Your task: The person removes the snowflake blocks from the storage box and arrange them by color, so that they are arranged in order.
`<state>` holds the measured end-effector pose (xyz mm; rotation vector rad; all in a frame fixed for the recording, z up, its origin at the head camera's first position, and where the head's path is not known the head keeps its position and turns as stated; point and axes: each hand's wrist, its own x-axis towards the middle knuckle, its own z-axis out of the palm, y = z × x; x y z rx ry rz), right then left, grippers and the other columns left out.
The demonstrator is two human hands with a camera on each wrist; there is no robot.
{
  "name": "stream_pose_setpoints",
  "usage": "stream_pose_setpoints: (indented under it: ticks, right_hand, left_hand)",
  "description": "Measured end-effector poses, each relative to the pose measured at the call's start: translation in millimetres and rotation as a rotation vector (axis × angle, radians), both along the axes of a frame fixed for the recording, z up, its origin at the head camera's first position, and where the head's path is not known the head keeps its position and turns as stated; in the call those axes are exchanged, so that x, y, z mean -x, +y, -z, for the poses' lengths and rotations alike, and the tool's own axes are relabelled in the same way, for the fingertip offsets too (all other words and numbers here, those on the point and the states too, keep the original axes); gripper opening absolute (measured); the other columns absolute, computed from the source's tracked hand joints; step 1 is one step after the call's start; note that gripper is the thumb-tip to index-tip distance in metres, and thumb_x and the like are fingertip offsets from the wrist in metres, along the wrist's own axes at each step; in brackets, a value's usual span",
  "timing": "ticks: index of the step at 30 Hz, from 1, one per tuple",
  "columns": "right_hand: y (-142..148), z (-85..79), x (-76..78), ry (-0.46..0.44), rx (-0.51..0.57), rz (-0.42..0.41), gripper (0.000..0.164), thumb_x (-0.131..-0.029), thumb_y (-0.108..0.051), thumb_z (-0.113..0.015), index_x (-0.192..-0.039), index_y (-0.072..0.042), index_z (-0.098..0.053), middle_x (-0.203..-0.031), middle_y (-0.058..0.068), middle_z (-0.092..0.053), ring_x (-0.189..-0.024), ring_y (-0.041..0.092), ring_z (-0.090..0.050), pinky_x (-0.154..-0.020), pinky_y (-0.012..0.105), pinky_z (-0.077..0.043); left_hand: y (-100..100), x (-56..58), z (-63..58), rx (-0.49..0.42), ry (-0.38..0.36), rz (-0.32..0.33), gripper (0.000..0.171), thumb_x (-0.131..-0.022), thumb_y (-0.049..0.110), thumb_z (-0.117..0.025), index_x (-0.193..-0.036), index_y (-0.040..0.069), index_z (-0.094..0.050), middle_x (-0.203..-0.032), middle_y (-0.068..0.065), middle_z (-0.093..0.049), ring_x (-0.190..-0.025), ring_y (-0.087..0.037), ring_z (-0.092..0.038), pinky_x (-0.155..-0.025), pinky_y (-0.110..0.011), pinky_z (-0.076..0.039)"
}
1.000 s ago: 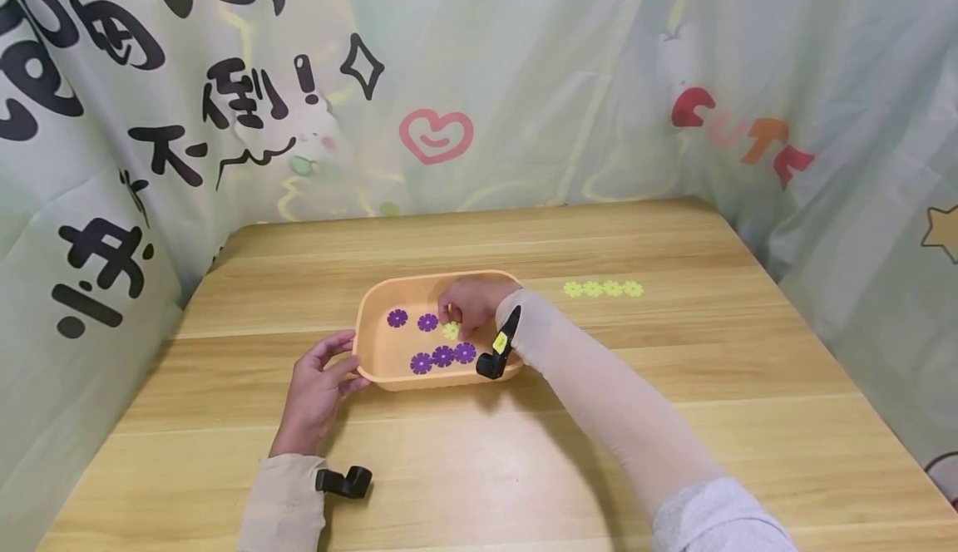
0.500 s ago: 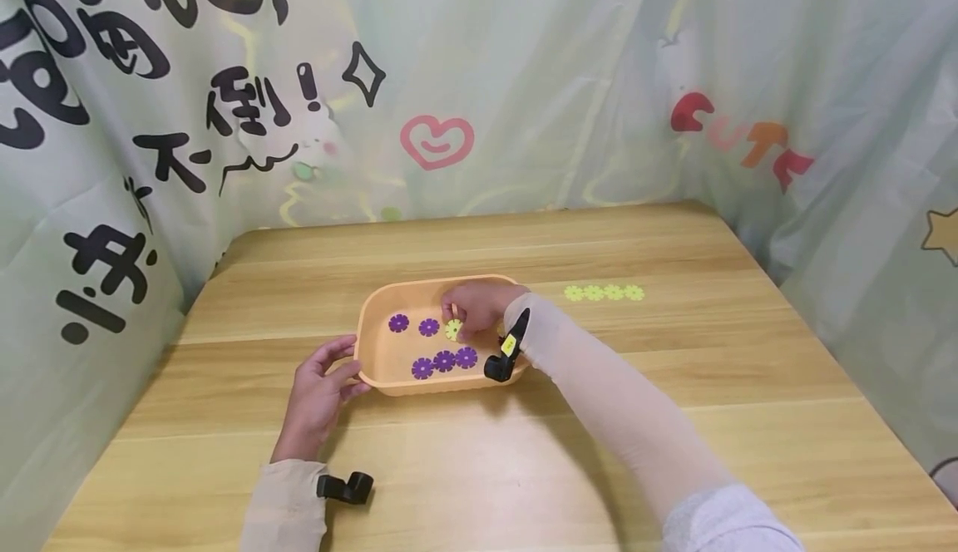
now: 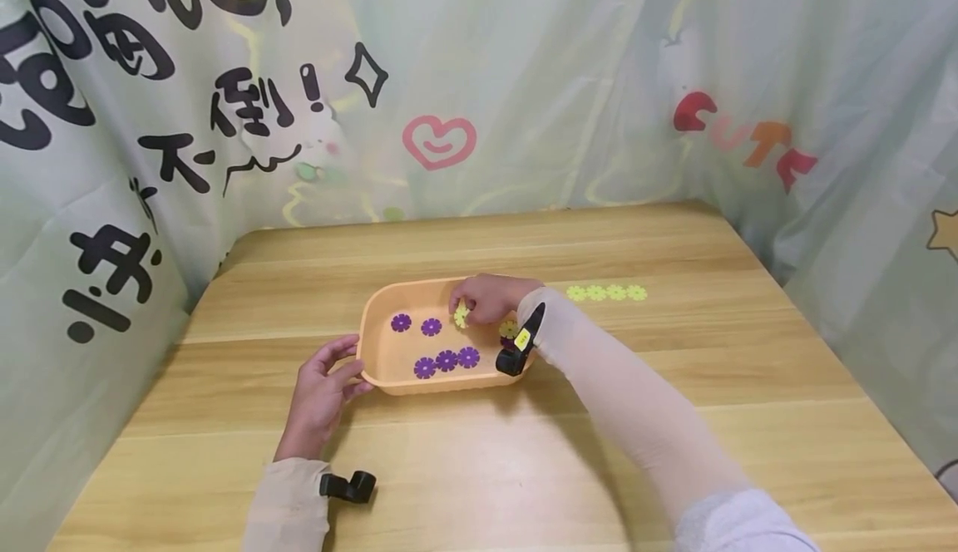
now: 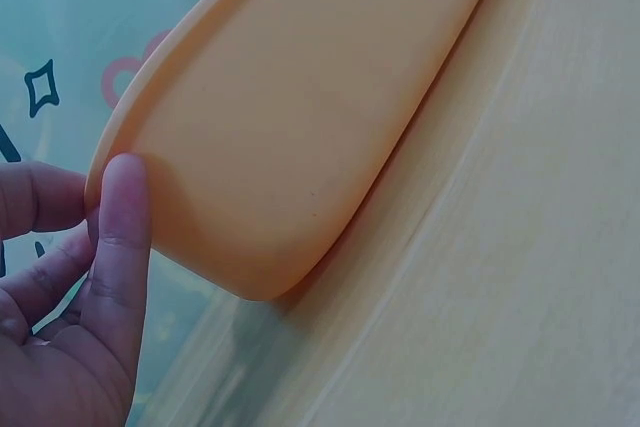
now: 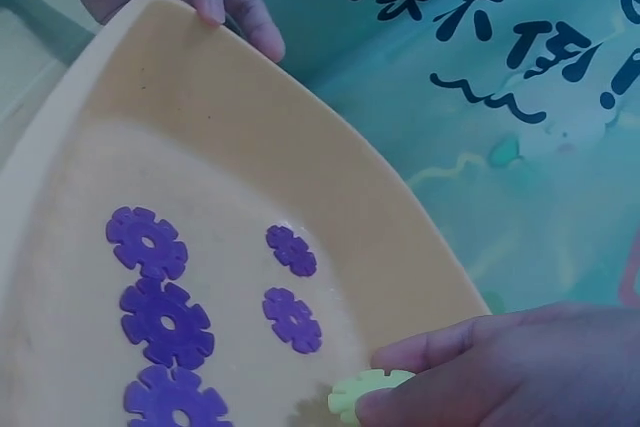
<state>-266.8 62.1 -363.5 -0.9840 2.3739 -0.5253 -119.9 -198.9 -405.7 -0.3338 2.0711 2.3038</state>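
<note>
An orange plastic tray [image 3: 383, 352] rests on the table, its left end held by my left hand [image 3: 318, 398]. In the left wrist view, the thumb [image 4: 124, 217] presses the outer wall near the rim, with fingers at the opposite side. My right hand [image 3: 490, 296] is inside the tray and pinches a yellow flower-shaped disc [image 5: 362, 391] between thumb and finger, the disc tilted. Purple notched discs lie on the tray floor: a row of three [image 3: 446, 361] along the front and two single ones [image 3: 431, 327] behind it.
Another yellow disc [image 3: 508, 329] and part of a purple one show in the tray's right end, partly hidden by the black wrist camera [image 3: 516, 357]. A row of several yellow discs [image 3: 606, 293] lies on the wooden table [image 3: 486, 469] behind right. A printed curtain [image 3: 539, 78] surrounds the table.
My right hand has moved slightly right with the yellow disc, which now tilts between the fingers. More of the tray's right end shows. The left hand keeps its hold.
</note>
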Motion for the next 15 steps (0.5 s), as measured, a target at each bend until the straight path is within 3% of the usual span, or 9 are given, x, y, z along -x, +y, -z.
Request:
stream_pose_setpoints:
  ticks: [7,15]
  right_hand:
    - [4,-9.2,-0.2,0.044,-0.03,-0.035,0.032,-0.09,-0.005,-0.063,-0.122,-0.008,-0.061,-0.066,-0.003,-0.043,-0.059,0.009,-0.041,-0.052,0.02,-0.036]
    - [12,-17.4,2.2,0.053,-0.009,-0.02,0.036,-0.091,-0.004,-0.064,-0.126,-0.008,-0.059,-0.065,-0.004,-0.043,-0.058,0.009,-0.042,-0.054,0.02,-0.038]
  left_hand:
    - [-1,-0.7,-0.1,-0.003,-0.008,-0.005,0.041,-0.094,-0.009,-0.052,-0.135,-0.006,-0.045,-0.121,-0.016,-0.042,-0.079,-0.017,-0.06,-0.067,-0.024,-0.06]
    - [-1,0.3,1.2,-0.019,0.006,0.0,0.043,-0.093,-0.01,-0.052,-0.135,-0.007,-0.044,-0.12,-0.015,-0.043,-0.078,-0.016,-0.059,-0.067,-0.024,-0.06]
